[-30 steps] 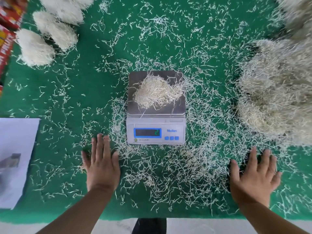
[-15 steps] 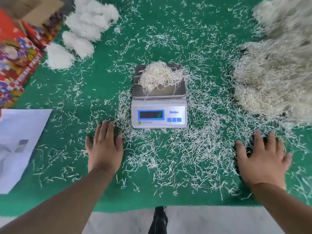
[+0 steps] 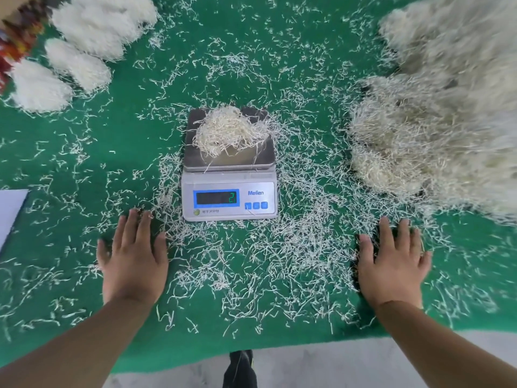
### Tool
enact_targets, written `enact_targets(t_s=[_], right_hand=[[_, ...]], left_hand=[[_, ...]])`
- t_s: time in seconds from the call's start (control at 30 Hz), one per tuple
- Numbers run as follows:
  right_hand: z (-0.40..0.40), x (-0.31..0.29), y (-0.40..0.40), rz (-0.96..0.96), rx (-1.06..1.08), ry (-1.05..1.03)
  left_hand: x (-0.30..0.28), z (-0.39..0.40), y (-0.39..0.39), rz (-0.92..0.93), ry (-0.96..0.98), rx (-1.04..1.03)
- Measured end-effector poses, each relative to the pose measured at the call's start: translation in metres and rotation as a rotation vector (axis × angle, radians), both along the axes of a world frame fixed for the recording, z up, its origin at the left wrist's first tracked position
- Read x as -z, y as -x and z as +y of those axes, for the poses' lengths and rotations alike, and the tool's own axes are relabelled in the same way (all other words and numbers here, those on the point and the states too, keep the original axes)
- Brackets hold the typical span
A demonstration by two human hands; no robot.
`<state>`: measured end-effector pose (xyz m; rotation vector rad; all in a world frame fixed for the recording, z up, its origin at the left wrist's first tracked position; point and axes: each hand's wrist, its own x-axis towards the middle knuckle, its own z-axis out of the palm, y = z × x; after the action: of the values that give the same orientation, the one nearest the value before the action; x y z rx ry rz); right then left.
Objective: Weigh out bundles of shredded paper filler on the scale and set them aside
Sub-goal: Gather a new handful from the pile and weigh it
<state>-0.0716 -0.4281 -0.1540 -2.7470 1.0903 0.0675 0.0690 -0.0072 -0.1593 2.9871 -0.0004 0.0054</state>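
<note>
Scale [image 3: 229, 189]: is being kept at the middle of the green surface [image 3: 134, 152]; a single digit 2 is being shown on its display [image 3: 216, 198].
Bundle [image 3: 226, 131]: is being carried on the steel pan [image 3: 246, 158], toward the pan's far side, with a few strands hanging over the near rim.
Left hand [image 3: 131, 256]: is being laid flat, palm down, on the surface, fingers straight and nothing gripped, just left of the scale's near corner.
Right hand [image 3: 393, 260]: is being laid flat likewise, fingers spread and nothing gripped, well right of the scale, near the heap's edge.
Heap [image 3: 436, 113]: loose filler is being kept piled at the right.
Weighed bundles [image 3: 78, 49]: are being kept grouped at the far left.
Strands [image 3: 293, 247]: are being left scattered around the scale and between the hands.
Paper [image 3: 9, 211]: a white sheet is being cut off by the left edge.
</note>
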Motion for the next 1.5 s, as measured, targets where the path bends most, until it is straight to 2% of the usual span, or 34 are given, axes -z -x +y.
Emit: enact_targets(t_s=[0.2, 0.4, 0.57, 0.67, 0.87, 0.93, 1.07, 1.23, 1.3, 1.37, 1.5], right_hand=[[0.001, -0.001, -0.001, -0.018, -0.037, -0.024], [0.001, 0.002, 0.003, -0.151, -0.162, -0.08], [0.013, 0.002, 0.001, -0.249, -0.356, -0.235], [0.034, -0.004, -0.019, -0.262, -0.394, -0.315], [0.064, -0.008, -0.049, -0.316, -0.435, -0.029], [0.067, -0.013, -0.055, -0.349, -0.465, -0.005], [0.068, -0.033, -0.059, -0.4, -0.429, -0.123], [0.048, -0.087, -0.077, -0.775, 0.01, -0.527], [0.044, -0.117, -0.097, -0.923, 0.119, -0.628], [0.048, -0.15, -0.123, -0.991, 0.099, -0.649], [0.075, -0.207, -0.175, -1.05, -0.138, -0.672]], left_hand=[[-0.003, 0.0, -0.001, 0.026, -0.001, -0.003], [-0.004, -0.001, -0.001, -0.003, 0.014, 0.011], [0.001, 0.004, -0.003, -0.009, 0.061, 0.014], [0.003, 0.005, -0.005, -0.004, 0.073, 0.033], [0.005, 0.008, -0.01, 0.018, 0.045, 0.038], [0.007, 0.009, -0.012, 0.018, 0.043, 0.031], [0.011, 0.01, -0.013, 0.034, 0.056, 0.015], [0.016, 0.01, -0.014, 0.021, 0.03, 0.005], [0.016, 0.009, -0.015, 0.017, 0.004, -0.005], [0.017, 0.009, -0.016, 0.0, -0.051, -0.01], [0.019, 0.009, -0.017, -0.036, -0.127, -0.005]])
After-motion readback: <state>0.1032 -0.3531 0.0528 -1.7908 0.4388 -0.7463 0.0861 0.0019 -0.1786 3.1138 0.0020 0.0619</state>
